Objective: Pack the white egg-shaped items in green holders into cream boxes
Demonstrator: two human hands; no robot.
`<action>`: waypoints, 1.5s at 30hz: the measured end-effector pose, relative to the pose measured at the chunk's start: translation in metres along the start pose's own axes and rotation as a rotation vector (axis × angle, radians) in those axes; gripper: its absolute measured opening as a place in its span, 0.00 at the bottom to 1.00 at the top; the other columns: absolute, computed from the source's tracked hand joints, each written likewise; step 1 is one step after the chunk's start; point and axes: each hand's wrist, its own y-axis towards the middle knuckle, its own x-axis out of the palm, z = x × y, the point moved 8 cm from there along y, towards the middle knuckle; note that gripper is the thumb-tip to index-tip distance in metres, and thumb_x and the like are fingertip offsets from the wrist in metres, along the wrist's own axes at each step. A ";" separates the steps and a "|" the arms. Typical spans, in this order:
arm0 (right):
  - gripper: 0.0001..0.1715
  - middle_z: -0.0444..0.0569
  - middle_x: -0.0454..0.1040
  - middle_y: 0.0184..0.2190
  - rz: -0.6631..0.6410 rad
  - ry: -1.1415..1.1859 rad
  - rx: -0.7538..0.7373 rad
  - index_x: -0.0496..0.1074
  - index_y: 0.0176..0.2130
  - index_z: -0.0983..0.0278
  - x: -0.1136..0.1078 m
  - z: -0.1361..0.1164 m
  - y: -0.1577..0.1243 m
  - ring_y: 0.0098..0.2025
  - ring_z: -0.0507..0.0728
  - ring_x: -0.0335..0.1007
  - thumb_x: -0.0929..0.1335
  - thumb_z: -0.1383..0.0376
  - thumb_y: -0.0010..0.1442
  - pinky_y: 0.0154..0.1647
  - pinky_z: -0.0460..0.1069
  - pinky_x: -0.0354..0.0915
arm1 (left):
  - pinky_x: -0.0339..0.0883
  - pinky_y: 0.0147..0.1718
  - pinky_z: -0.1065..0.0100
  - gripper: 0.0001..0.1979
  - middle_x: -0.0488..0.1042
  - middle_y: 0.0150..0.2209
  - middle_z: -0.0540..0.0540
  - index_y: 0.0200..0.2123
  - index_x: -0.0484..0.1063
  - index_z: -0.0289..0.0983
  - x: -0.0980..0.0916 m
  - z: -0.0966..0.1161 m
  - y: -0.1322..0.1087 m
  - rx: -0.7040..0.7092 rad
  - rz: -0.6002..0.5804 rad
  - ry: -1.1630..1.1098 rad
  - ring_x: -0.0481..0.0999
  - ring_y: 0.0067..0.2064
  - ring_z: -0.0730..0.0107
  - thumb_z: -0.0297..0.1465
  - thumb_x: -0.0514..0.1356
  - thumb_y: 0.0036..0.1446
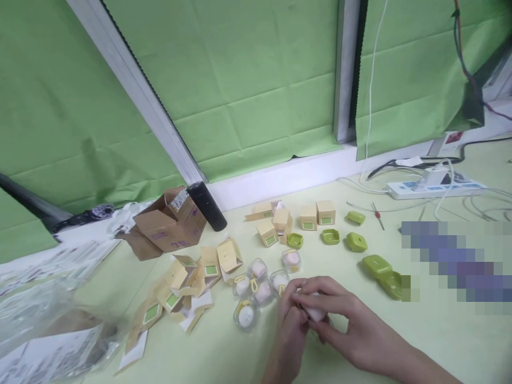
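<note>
Near the bottom middle, my left hand (pixel 288 330) and my right hand (pixel 346 320) meet around a small white rounded piece (pixel 316 306). The fingers of both hands are closed on it and cover most of its shape. Just left of my hands stand several clear plastic cases (pixel 264 292), each with a white or pale pink round thing inside. Yellow loops of cord show in some of them. One case with a white ball (pixel 246 316) sits nearest to me, apart from the others.
Opened kraft boxes (pixel 172 288) lie at left; upright kraft boxes (pixel 326 213) stand farther back. Several green trays (pixel 376 265) lie on the right. A brown carton (pixel 172 224), black cylinder (pixel 206 205), plastic bags (pixel 48 320), red-handled tool (pixel 377 214) and power strip (pixel 436 188) with cables surround them.
</note>
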 end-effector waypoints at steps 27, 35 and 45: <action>0.43 0.46 0.63 0.56 -0.049 -0.176 0.043 0.54 0.60 0.49 -0.004 0.007 0.000 0.59 0.60 0.56 0.71 0.69 0.51 0.58 0.56 0.58 | 0.53 0.25 0.72 0.22 0.64 0.29 0.52 0.46 0.61 0.37 -0.001 -0.005 0.000 -0.056 -0.042 0.015 0.61 0.26 0.76 0.38 0.61 0.48; 0.16 0.55 0.62 0.58 0.277 0.060 0.057 0.66 0.40 0.56 -0.041 0.035 -0.029 0.59 0.65 0.59 0.72 0.61 0.52 0.51 0.58 0.65 | 0.63 0.29 0.66 0.24 0.66 0.44 0.43 0.48 0.54 0.41 0.003 0.007 -0.016 -0.032 -0.029 0.382 0.69 0.31 0.69 0.39 0.57 0.49; 0.24 0.49 0.73 0.41 -0.008 -0.421 0.150 0.68 0.46 0.59 -0.012 0.037 -0.025 0.43 0.60 0.67 0.72 0.57 0.50 0.43 0.53 0.66 | 0.54 0.54 0.62 0.36 0.62 0.54 0.33 0.59 0.43 0.30 -0.036 -0.043 -0.047 -0.006 0.309 0.713 0.61 0.56 0.57 0.31 0.57 0.50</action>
